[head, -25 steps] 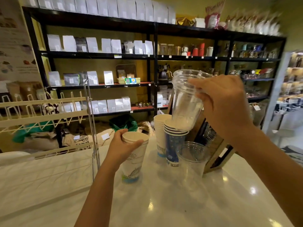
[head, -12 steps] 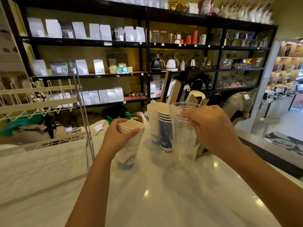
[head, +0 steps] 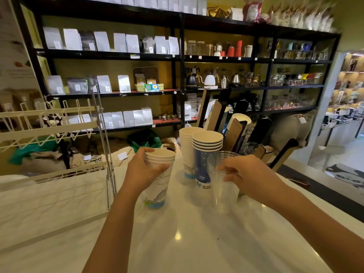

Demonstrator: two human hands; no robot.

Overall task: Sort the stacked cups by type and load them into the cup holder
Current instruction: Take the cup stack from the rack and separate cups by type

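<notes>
My left hand (head: 142, 170) grips a short stack of white paper cups (head: 158, 182) with a line drawing, standing on the white counter (head: 187, 239). My right hand (head: 244, 174) holds a stack of clear plastic cups (head: 221, 186) near its rim; the stack rests upright on the counter. Behind them stand a taller stack of white paper cups (head: 188, 148) and a stack of blue paper cups (head: 204, 154). The slanted wooden cup holder (head: 234, 133) rises just behind, with one white cup stack lying in a slot.
A white wire rack (head: 51, 123) stands at the left on the counter, with a chrome post (head: 104, 142) at its corner. Black shelving (head: 177, 58) with bags, kettles and jars fills the back. The counter's dark edge (head: 325, 196) runs along the right.
My right hand brought the clear plastic cups down from above the blue stack and set them on the counter among the other clear cups. My left hand stayed on the white stack.
</notes>
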